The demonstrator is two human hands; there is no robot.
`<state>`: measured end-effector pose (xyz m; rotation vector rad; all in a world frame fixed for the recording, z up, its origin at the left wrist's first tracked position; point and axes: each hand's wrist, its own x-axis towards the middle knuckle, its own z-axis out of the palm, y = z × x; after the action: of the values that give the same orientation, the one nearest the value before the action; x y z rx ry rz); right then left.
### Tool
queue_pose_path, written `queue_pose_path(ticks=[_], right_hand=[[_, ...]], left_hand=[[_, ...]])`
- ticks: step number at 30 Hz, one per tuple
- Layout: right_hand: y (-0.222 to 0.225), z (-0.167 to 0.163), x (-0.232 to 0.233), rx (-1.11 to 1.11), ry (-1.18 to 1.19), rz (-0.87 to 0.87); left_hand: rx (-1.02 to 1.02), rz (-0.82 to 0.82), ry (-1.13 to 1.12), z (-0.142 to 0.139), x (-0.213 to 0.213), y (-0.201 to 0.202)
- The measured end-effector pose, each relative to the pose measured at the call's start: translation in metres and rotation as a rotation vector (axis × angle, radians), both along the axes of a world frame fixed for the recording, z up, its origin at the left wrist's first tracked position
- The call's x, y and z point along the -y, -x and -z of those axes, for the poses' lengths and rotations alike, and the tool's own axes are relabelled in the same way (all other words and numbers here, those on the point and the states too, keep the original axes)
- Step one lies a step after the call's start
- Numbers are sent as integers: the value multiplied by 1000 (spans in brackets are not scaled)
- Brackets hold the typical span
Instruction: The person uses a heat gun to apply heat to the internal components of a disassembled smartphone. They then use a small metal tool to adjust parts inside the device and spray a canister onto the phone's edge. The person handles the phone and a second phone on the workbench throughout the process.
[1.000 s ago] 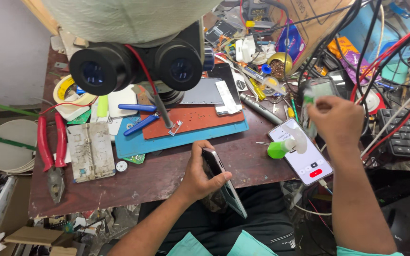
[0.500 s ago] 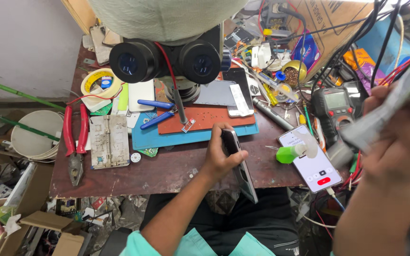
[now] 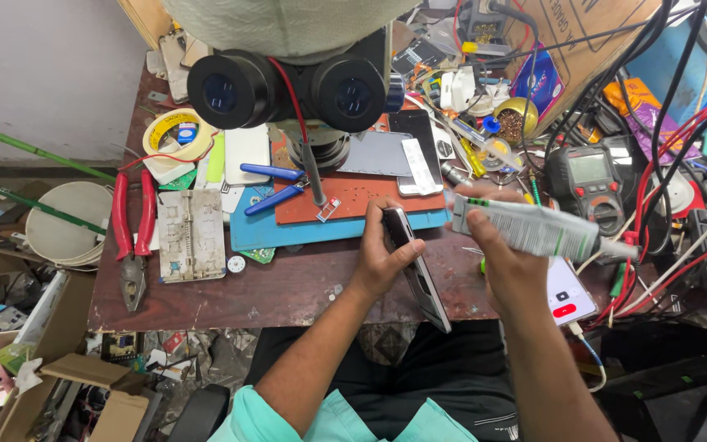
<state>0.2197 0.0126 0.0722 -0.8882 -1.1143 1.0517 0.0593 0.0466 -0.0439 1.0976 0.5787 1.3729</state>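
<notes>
The left hand [image 3: 382, 258] was clamped around a dark phone [image 3: 413, 263], thumb on its near face and fingers wrapped behind, holding it edge-up over the near edge of the brown table [image 3: 288, 286]. The right hand [image 3: 505, 254] gripped a white tube [image 3: 533, 231] with green and black print, fingers curled round its left end while the tube lay tilted and pointed right with its narrow tip low. Both forearms rose from the near side, the left one bent inward in a teal sleeve, the right one running straight up to the wrist. Just beyond the phone lay a red-brown mat [image 3: 353, 200] on a blue mat [image 3: 288, 233]. Beneath the right wrist sat a white device [image 3: 568, 296] with a red button. Farther right stood a black meter [image 3: 587, 176] with a grey screen. A cardboard box [image 3: 583, 41] rose at the far right, a purple packet [image 3: 533, 86] just beside it. Far left, a roll of yellow tape [image 3: 175, 135] rested near red-handled pliers [image 3: 132, 237].
</notes>
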Motion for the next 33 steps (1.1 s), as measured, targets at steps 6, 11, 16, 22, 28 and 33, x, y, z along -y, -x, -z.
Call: queue_pose_path(ticks=[6,11,16,22,28,33], right_hand=[[0,3,-15,-88,319,-92],[5,13,-18,190,363,-104],[9,16,-18,111,403,-125],[12,12,-17,119,364,-107],[14,6,-17,219,332,-94],[16,-1,-16,291,296,-91]], left_hand=[[-4,-26,-36,-1,2,-1],[7,-57,-51,0,0,-2],[-10,-74,-67,0,1,-3],[-9,-68,-42,-3,1,-3],[-34,-86,-69,-4,1,-2],[-52,-98,-75,-2,0,-2]])
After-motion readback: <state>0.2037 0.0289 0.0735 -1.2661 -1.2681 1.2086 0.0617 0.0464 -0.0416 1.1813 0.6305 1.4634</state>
